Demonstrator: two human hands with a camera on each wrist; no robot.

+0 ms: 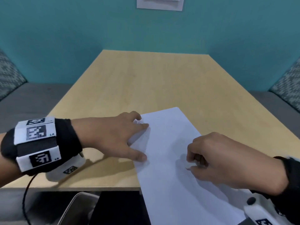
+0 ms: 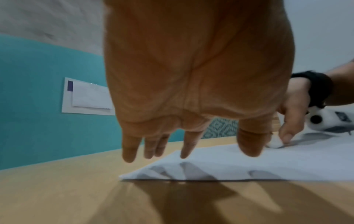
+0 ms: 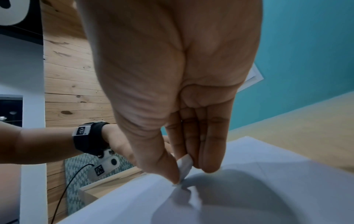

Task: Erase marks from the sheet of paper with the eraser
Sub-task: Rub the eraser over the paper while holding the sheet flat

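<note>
The sheet of paper [image 1: 170, 151] lies flat on the wooden counter [image 1: 146, 82] in the head view, angled, with its near end passing over the counter's front edge. The left hand [image 1: 112, 135] rests at the sheet's left edge with fingers spread and straight, the fingertips and thumb on the paper. The right hand [image 1: 227, 161] is on the middle of the sheet, its fingers curled round a small white eraser [image 1: 190, 165] whose tip meets the paper. Both wrists wear black bands with white marker blocks. A teal wall [image 1: 65, 38] stands behind the counter, with a white panel [image 1: 159, 4] at the top.

From the left wrist, the left hand [image 2: 191, 75] hangs over the sheet of paper [image 2: 249, 163], fingers extended, their shadows falling on the paper's corner and the counter [image 2: 57, 189]; whether the tips touch cannot be told here. Further right, the right hand [image 2: 293, 115] presses the eraser [image 2: 275, 144] to the sheet.

From the right wrist, the right hand [image 3: 172, 91] pinches the eraser [image 3: 184, 166] between thumb and fingers, its lower end on the sheet of paper [image 3: 268, 189], inside the hand's shadow. The left hand [image 3: 122, 147] shows behind it, mostly hidden, beside a plank wall [image 3: 72, 83].
</note>
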